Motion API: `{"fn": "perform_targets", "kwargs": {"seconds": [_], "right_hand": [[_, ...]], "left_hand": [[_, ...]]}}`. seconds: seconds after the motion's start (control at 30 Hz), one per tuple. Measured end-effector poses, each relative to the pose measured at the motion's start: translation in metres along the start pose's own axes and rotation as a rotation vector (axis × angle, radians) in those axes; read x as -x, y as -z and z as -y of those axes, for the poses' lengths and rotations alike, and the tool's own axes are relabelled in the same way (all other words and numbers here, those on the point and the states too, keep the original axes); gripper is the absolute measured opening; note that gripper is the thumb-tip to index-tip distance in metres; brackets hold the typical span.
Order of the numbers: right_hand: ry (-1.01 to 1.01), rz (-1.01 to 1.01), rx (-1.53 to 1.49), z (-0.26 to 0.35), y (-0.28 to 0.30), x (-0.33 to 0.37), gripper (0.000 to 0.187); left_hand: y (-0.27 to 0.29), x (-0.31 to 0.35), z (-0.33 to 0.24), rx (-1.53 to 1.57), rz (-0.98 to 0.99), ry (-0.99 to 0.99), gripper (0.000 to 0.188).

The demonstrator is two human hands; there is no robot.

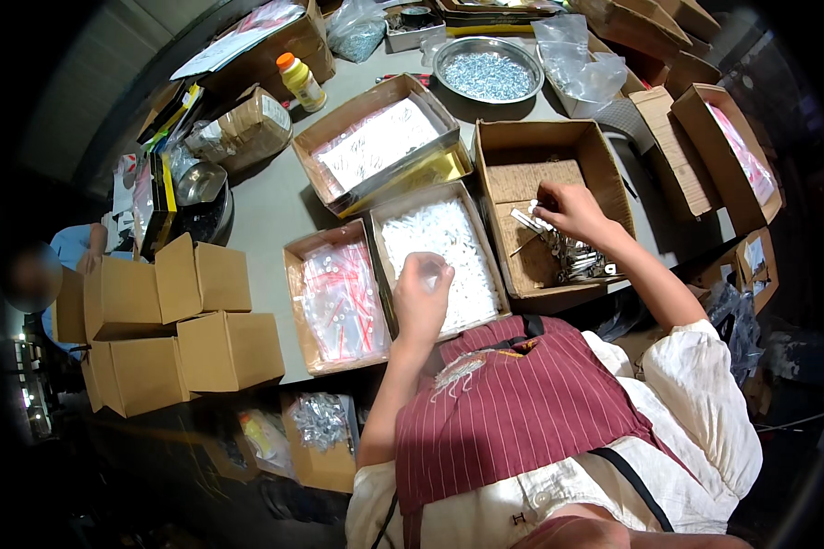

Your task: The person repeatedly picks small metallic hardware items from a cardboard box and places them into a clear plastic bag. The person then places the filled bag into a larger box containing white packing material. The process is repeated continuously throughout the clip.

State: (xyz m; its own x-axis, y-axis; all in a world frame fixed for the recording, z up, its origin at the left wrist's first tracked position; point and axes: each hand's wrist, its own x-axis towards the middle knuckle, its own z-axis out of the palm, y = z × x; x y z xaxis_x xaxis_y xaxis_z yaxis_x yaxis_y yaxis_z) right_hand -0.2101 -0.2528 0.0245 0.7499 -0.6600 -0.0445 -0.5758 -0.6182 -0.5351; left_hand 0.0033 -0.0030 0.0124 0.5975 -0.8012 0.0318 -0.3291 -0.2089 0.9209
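Note:
My right hand (572,210) reaches into a deep cardboard box (533,174). Its fingers are pinched on a slim metal piece (525,220) with white parts near the fingertips. Below it, a heap of loose metal pieces (581,262) fills the box's near right corner. My left hand (422,295) hovers above an open carton of small white plastic pieces (439,233), fingers curled together; whatever they hold cannot be made out. Left of that carton stands another box (293,316) holding clear plastic bags with red edges (341,297).
Behind these stands a carton with printed sheets (380,142). Further back are a metal bowl of small shiny parts (488,75) and a yellow bottle with an orange cap (300,82). Small cardboard boxes (212,284) stack at the left, near a person in blue (73,247).

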Motion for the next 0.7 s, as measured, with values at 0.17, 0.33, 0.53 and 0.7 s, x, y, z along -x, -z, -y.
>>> {"fn": "perform_targets", "kwargs": {"seconds": [0.17, 0.33, 0.53, 0.7], "right_hand": [[-0.098, -0.034, 0.108, -0.016, -0.039, -0.037, 0.032], [-0.201, 0.057, 0.03, -0.021, -0.049, -0.057, 0.039], [-0.262, 0.254, -0.047, -0.002, -0.045, -0.06, 0.044], [-0.011, -0.04, 0.2, -0.02, -0.054, -0.054, 0.035]], "left_hand": [[-0.002, -0.001, -0.004, -0.036, -0.002, -0.059, 0.02], [-0.001, -0.001, -0.007, -0.023, -0.02, 0.0, 0.02], [-0.008, 0.003, 0.001, -0.014, -0.028, -0.011, 0.023], [-0.022, -0.002, 0.007, -0.015, 0.051, -0.041, 0.025]]}}
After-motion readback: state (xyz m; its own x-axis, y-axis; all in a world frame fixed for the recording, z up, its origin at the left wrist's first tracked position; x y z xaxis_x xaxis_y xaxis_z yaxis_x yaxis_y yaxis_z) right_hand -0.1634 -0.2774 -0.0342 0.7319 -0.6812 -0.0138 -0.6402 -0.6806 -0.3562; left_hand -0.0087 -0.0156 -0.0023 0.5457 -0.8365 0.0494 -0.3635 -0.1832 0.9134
